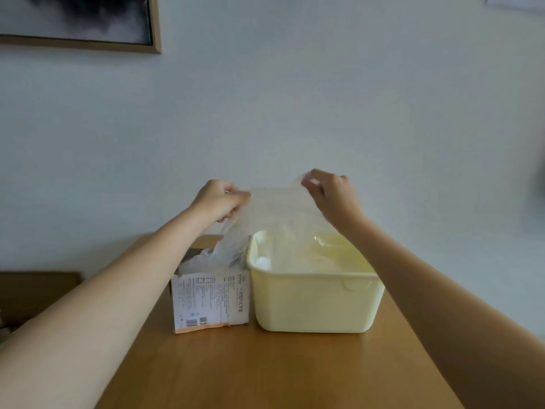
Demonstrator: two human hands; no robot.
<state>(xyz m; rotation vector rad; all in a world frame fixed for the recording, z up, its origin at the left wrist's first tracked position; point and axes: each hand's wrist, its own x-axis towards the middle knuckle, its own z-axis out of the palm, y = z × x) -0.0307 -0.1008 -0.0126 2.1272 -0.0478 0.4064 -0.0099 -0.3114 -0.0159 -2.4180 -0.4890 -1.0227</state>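
The wooden bench (265, 364) fills the lower part of the view and stands against a pale wall, where a framed picture (153, 25) hangs at the upper left. On the bench stands a pale yellow tub (312, 302), and touching its left side is a white paper box (211, 299) with small print, open at the top, with crumpled clear plastic coming out of it. Inside the tub, near the left wall, lies a small white round thing (263, 262); I cannot tell what it is. Above the tub and the box, in the air, both hands hold one thin clear glove (277, 208) stretched between them; it is probably a disposable glove, but the plastic is so transparent that its shape is not sure. The left hand (219, 199) pinches the left edge with curled fingers, and the right hand (333, 193) pinches the upper right corner between thumb and fingertips. I judge that this glove is very light, soft and without any stiffness, a little slippery, and that it can tear or stretch if it is pulled hard. The best place to hold it is the open cuff edge, with a gentle pinch on each side, so the opening spreads.
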